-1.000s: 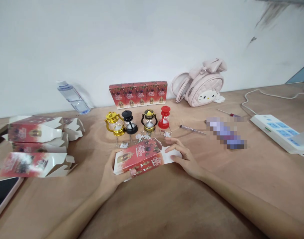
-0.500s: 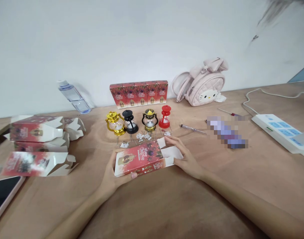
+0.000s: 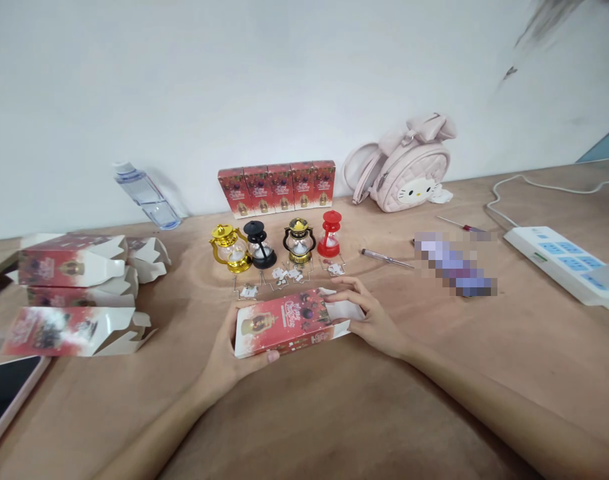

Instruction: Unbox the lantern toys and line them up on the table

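A red and white printed cardboard box (image 3: 284,323) lies tilted between my hands, with a lantern picture on its front. My left hand (image 3: 234,350) wraps round its closed end, thumb along the lower edge. At the other end, my right hand (image 3: 372,320) grips the white open flaps between thumb and fingers. Just beyond the box stand small lanterns: a gold one (image 3: 230,250), a black one (image 3: 261,245), a black-and-gold one (image 3: 300,241) and a red one (image 3: 330,235). Bent wires with small white parts (image 3: 287,273) lie in front of them.
Several matching boxes (image 3: 277,190) stand in a row by the wall. Flattened-looking open boxes (image 3: 74,263) are piled at left, above a phone (image 3: 9,393). Behind are a bottle (image 3: 148,195) and pink bag (image 3: 409,173); screwdrivers (image 3: 387,259) and a power strip (image 3: 562,263) lie at right.
The box has shifted slightly to the right and down in my hands. My right fingers have moved the flaps inward at the open end.
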`<state>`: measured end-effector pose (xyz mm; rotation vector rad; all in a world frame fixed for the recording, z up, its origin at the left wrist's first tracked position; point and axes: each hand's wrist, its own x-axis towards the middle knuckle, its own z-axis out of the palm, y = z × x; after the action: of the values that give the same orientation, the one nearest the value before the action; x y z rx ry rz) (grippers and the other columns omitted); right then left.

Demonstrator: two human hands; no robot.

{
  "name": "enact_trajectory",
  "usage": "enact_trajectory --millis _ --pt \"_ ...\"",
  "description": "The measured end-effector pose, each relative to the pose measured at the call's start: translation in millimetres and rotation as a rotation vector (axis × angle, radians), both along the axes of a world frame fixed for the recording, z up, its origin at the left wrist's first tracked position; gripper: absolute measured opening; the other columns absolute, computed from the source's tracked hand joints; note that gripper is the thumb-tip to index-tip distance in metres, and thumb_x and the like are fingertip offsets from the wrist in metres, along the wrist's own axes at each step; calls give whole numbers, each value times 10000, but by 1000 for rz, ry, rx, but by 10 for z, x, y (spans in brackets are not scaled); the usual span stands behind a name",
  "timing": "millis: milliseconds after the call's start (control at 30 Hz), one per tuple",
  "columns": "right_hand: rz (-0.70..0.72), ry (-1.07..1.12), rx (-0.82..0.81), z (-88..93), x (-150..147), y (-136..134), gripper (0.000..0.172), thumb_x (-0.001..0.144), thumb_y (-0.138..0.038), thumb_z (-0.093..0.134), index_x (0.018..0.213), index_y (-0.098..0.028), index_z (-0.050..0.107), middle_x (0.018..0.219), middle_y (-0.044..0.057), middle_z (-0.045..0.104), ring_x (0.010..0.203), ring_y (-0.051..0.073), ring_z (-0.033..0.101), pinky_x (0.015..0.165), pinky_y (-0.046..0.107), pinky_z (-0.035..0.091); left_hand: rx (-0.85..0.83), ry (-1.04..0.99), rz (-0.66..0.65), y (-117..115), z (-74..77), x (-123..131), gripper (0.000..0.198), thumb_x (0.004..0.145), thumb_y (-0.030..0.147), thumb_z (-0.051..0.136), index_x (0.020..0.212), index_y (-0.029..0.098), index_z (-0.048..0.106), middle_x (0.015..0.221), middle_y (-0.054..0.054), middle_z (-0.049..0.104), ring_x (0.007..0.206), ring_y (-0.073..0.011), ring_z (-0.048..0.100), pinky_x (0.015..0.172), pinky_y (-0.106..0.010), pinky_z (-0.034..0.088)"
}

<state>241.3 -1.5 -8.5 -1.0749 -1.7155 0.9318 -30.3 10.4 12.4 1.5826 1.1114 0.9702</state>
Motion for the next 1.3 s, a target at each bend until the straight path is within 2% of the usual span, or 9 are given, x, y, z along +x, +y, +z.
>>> enact_trajectory --millis 67,200,333,433,533,733,1067,1300 --pt "52 -19 -21 12 21 7 381 795 -274 677 1164 -330 603 1321 56 420 1316 225 390 1088 434 350 -4 0 -1 7 2 -1 591 590 333 793 1052 195 452 969 -41 610 893 -216 625 747 -296 525" --pt "131 -74 -40 24 53 13 426 819 -345 651 1232 -326 547 1378 65 392 1335 226 376 1098 437 338 -22 1 -23 14 8 0 586 587 344 788 1041 201 446 952 -33 617 873 -218 632 740 -306 530" --pt "204 -184 -17 40 56 12 366 870 -386 573 1224 -294 554 1399 79 382 1340 233 359 1096 436 329 -34 15 -54 -11 37 29 589 589 337 781 1046 204 434 945 -35 625 864 -219 639 725 -312 538" --pt "244 -336 28 69 34 8 283 917 -322 494 1174 -262 596 1357 90 444 1293 235 386 1082 448 321 -67 57 -128 -44 70 62 567 605 312 770 1043 204 425 945 -44 632 845 -214 641 706 -314 543" --pt "236 -403 27 103 10 3 265 916 -232 480 1151 -241 601 1305 95 494 1241 226 421 1057 436 339 -74 64 -158 -65 82 79 559 613 300 763 1043 205 418 954 -47 634 849 -211 638 707 -313 544" --pt "220 -393 9 129 -1 -1 285 884 -142 484 1134 -227 592 1262 86 515 1200 211 447 1036 403 364 -95 45 -160 -66 61 77 566 615 284 769 1047 195 415 958 -50 629 841 -203 636 707 -308 544" --pt "218 -421 52 92 12 6 201 889 -192 472 1049 -206 592 1139 108 560 1108 235 467 966 436 404 -127 36 -142 -70 24 58 586 611 284 784 1072 202 433 975 -54 638 864 -213 644 717 -307 547" --pt "239 -386 40 125 16 5 152 884 -265 511 994 -193 587 1109 105 566 1072 232 486 954 425 405 -126 20 -177 -75 68 80 588 625 286 772 1073 211 399 1012 -55 627 920 -222 639 753 -320 539"
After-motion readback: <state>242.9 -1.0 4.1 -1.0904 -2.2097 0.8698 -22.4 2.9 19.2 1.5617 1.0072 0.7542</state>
